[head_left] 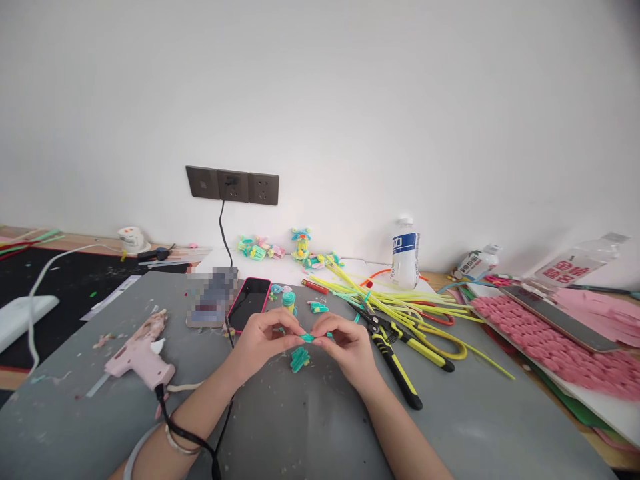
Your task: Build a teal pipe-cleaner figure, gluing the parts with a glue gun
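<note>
Between my two hands is a small teal pipe-cleaner piece (307, 338), pinched from both sides. My left hand (270, 340) grips its left end with thumb and fingertips. At the other end, the thumb and fingers of my right hand (345, 343) are closed on it, hiding part of the piece. Just below lies a folded teal pipe-cleaner piece (300, 360) on the grey mat (310, 427). Behind my hands stands a teal and yellow coiled piece (289, 301), and a smaller teal piece (318, 307) lies to its right.
A pink glue gun (140, 353) rests at left, its cord running by my left forearm. Phone (250, 300), pliers (387, 347) and yellow pipe cleaners (400, 300) surround my hands. Finished-looking figures (301, 245), a bottle (405, 253) and pink braided material (550, 350) stand or lie farther out.
</note>
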{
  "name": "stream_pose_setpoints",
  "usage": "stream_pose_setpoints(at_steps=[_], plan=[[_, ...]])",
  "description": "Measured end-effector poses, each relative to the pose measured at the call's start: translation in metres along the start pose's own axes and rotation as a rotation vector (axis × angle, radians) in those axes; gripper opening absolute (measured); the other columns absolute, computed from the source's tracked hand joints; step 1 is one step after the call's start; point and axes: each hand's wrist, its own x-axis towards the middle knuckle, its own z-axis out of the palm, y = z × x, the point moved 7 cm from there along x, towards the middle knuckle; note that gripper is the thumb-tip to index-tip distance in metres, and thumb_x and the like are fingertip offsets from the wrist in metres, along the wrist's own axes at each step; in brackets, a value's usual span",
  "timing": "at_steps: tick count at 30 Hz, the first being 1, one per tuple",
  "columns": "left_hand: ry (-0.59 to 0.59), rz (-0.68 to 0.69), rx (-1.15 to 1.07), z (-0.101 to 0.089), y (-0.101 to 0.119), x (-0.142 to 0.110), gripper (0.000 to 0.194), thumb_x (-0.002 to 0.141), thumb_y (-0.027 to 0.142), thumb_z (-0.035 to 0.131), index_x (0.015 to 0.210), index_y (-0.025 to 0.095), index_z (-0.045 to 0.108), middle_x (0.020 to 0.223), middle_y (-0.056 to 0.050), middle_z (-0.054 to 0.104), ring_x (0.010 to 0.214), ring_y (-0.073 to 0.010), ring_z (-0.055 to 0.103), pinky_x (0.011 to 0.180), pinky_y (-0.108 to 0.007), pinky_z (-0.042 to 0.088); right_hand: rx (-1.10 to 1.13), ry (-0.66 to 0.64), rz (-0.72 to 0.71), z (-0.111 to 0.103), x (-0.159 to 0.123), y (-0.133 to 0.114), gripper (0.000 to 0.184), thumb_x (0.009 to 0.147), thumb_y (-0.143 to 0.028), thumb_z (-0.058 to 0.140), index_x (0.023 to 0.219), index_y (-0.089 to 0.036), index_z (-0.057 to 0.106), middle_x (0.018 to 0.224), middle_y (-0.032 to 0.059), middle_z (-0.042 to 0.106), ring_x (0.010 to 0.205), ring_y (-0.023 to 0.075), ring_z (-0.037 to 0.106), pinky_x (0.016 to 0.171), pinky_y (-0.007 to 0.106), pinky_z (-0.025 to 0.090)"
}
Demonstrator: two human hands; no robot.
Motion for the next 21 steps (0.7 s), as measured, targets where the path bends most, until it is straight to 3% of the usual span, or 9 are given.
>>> stream_pose_setpoints(at_steps=[21], plan=[[-0.005, 0.012, 0.024, -0.0013, 0.0005, -0.0015, 0.021, 0.073, 0.039, 0.084, 0.072, 0.018, 0.079, 0.072, -0.004, 0.063, 0.069, -0.0153, 0.054, 0.062, -0.026, 0.044, 0.052, -0.034, 0.043, 0.0006, -0.0003, 0.0046, 0.010, 0.082, -0.033, 0.079, 0.077, -0.025, 0.077, 0.073, 0.0036, 0.071, 0.071, 0.0196, 0.061, 0.067, 0.033, 0.048]])
